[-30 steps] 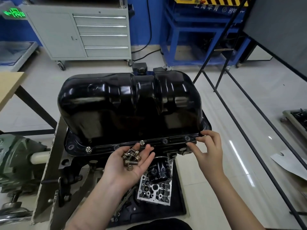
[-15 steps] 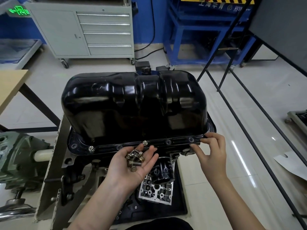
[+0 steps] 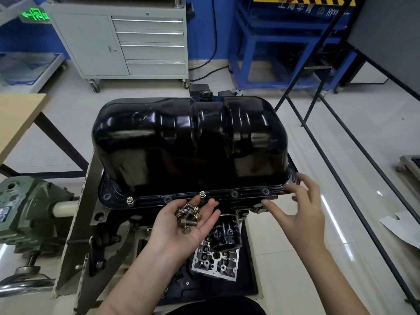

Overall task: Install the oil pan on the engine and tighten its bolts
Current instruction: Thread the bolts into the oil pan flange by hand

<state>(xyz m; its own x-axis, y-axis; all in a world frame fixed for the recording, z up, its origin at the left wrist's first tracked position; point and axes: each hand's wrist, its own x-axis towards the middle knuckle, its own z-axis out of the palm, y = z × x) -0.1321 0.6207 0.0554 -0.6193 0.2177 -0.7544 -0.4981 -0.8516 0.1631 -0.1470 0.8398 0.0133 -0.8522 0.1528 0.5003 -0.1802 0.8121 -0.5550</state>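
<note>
The glossy black oil pan (image 3: 191, 142) sits upside-down on the engine (image 3: 109, 226), its flange facing me. Two bolts stand in the near flange, one at the left (image 3: 130, 200) and one near the middle (image 3: 202, 193); other near holes (image 3: 265, 190) are bare. My left hand (image 3: 181, 226) is palm-up just below the flange and carries several loose bolts (image 3: 188, 214) on straight fingers. My right hand (image 3: 300, 205) is at the pan's near right corner, fingers spread and slightly blurred, fingertips close to the flange edge, holding nothing that I can see.
A black oil filter (image 3: 225, 233) and a silver valve body plate (image 3: 216, 262) lie under the engine on a black tray. A green gearbox (image 3: 27, 212) stands left, a wooden table (image 3: 18, 119) far left, a grey drawer cabinet (image 3: 127, 42) behind, black frame bars (image 3: 341, 178) right.
My right hand has loosened from the flange corner and spread its fingers, drifting slightly right. The left hand with the bolts stays put under the flange.
</note>
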